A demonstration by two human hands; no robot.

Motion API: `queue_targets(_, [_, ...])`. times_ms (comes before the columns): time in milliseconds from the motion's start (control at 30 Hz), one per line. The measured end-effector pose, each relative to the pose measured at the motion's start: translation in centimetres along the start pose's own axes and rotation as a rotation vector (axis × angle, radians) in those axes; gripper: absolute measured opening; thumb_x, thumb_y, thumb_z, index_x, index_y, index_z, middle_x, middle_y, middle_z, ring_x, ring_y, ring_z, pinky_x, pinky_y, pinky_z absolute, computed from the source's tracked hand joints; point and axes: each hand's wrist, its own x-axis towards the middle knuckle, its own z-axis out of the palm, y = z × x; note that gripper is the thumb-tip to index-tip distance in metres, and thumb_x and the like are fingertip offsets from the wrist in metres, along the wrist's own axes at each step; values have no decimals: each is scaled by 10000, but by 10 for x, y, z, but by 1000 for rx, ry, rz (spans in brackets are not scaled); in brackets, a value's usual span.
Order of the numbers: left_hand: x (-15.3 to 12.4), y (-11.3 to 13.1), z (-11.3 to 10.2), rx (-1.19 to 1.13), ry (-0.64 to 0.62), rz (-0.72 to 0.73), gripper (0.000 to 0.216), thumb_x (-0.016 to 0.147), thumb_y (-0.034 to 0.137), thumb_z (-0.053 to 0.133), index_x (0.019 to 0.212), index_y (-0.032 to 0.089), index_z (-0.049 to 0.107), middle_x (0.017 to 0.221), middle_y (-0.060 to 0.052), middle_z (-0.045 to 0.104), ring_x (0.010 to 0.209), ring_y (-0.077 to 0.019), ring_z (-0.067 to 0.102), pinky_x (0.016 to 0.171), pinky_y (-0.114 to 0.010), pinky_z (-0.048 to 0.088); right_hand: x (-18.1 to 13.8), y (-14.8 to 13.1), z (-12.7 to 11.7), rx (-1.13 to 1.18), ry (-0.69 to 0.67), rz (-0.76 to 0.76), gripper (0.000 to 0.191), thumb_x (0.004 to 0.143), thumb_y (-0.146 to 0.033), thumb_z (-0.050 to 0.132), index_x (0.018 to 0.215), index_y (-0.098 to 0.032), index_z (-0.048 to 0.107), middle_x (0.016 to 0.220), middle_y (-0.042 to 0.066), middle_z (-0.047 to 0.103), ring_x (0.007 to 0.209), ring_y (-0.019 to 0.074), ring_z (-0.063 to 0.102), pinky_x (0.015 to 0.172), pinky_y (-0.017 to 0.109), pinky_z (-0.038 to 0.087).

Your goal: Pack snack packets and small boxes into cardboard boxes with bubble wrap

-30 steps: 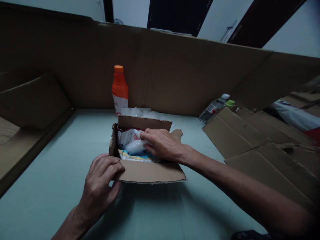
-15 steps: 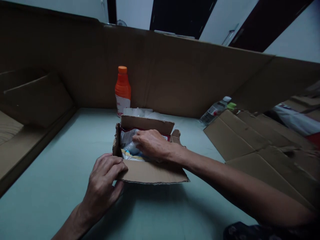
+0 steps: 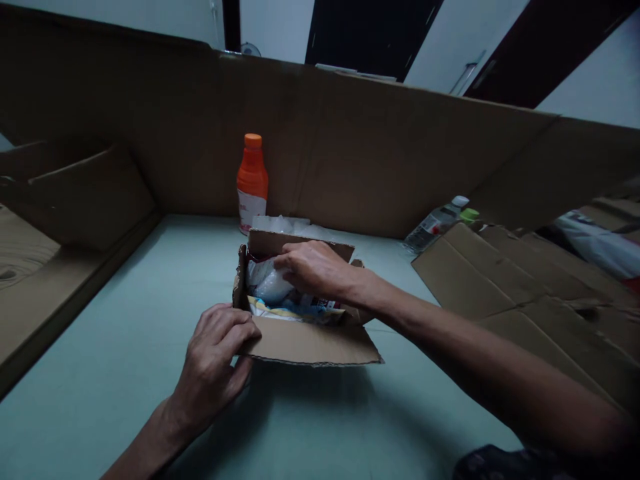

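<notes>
And there, straight ahead of you, stands the orange bottle (image 3: 253, 177), upright before the cardboard wall (image 3: 370, 153)! Look right: a clear bottle (image 3: 436, 225) with a white cap, a green cap (image 3: 469, 215) just beside it, flat cardboard (image 3: 475, 273) in front, white plastic (image 3: 595, 241) farther out. Over the wall's edge, you catch a dark door (image 3: 370, 33), and a fan (image 3: 251, 49) peeks up!
</notes>
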Motion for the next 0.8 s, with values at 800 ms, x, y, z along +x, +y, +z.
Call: queue_targets(800, [4, 2, -4, -27, 16, -22, 325, 808, -18, 536, 1028, 217, 579, 988, -59, 666, 976, -223, 615, 901, -419, 491, 6, -2, 35, 118, 134, 48, 357, 934, -84, 503, 1265, -164, 610, 1203, 116, 661, 979, 203, 643, 756, 282, 442])
